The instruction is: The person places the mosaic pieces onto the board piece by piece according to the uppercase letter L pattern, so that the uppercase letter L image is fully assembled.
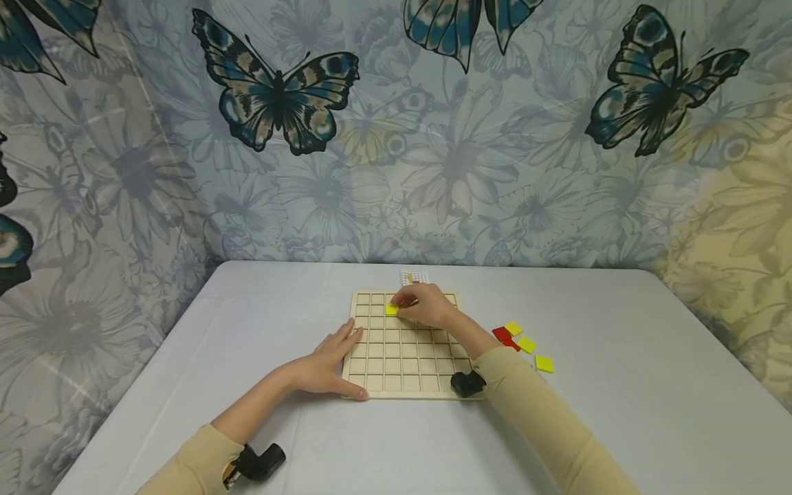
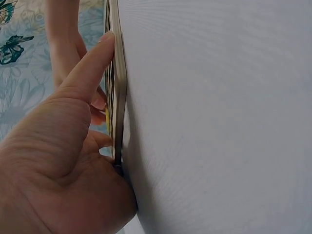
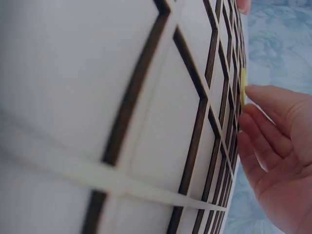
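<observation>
A square wooden grid board (image 1: 386, 350) lies flat on the table. Over its far rows, my right hand (image 1: 427, 306) pinches a yellow square tile (image 1: 392, 309) at its edge, close against the grid. The right wrist view shows this yellow tile (image 3: 243, 87) edge-on at the fingertips of the right hand (image 3: 280, 141). At the board's left side, my left hand (image 1: 322, 364) spreads its fingers along the edge, the thumb at the near left corner. From the left wrist, the thumb of the left hand (image 2: 63, 136) presses on the board's rim (image 2: 119, 73).
Several loose yellow tiles (image 1: 544, 364) and red tiles (image 1: 502, 334) lie right of the board, near the right forearm. A small card with a printed grid (image 1: 413, 277) sits behind the board. The white-covered table (image 1: 619, 385) meets a butterfly-patterned backdrop (image 1: 371, 206).
</observation>
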`<act>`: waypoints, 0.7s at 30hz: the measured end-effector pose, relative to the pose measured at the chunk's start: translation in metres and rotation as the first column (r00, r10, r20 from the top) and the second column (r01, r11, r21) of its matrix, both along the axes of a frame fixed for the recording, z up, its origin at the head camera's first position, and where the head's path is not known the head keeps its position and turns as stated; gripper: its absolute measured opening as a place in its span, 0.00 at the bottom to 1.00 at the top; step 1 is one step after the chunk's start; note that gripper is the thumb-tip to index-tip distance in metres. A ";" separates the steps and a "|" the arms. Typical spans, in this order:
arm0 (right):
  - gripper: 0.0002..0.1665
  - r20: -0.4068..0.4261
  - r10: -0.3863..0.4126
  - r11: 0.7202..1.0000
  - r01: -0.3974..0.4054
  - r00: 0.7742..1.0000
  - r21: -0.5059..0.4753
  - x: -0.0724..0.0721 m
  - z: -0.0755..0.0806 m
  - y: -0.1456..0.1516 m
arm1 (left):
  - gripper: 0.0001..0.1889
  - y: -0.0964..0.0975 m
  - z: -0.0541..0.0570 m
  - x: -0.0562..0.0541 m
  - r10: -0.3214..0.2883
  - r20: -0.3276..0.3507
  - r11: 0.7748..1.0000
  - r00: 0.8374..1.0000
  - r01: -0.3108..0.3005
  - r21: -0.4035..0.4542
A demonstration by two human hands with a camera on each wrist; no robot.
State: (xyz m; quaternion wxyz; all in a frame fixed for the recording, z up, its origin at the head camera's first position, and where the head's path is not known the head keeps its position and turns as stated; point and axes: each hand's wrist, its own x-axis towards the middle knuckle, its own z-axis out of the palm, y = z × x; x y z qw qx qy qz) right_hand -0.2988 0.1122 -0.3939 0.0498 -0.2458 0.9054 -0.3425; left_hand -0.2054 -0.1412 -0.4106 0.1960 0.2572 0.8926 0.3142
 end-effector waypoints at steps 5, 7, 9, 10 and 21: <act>0.13 0.041 -0.027 0.999 0.028 0.999 -0.020 0.002 0.001 0.004 | 0.61 -0.001 0.001 0.000 0.004 0.001 1.000 1.000 -0.004 -0.002; 0.13 0.045 -0.031 0.999 0.033 0.998 -0.032 0.003 0.001 0.005 | 0.61 -0.001 0.001 0.000 0.004 0.001 1.000 1.000 -0.004 0.000; 0.14 0.054 -0.030 0.998 0.033 0.998 -0.046 0.003 0.001 0.006 | 0.61 -0.002 0.000 0.000 0.001 0.001 1.000 1.000 -0.001 0.003; 0.14 0.058 -0.029 0.998 0.032 0.998 -0.054 0.003 0.001 0.007 | 0.61 -0.002 0.000 0.000 -0.001 0.000 1.000 1.000 0.001 0.005; 0.19 0.237 -0.107 0.942 0.175 0.966 -0.285 0.010 0.011 0.025 | 0.61 -0.001 -0.002 -0.001 -0.001 -0.002 1.000 1.000 0.001 0.015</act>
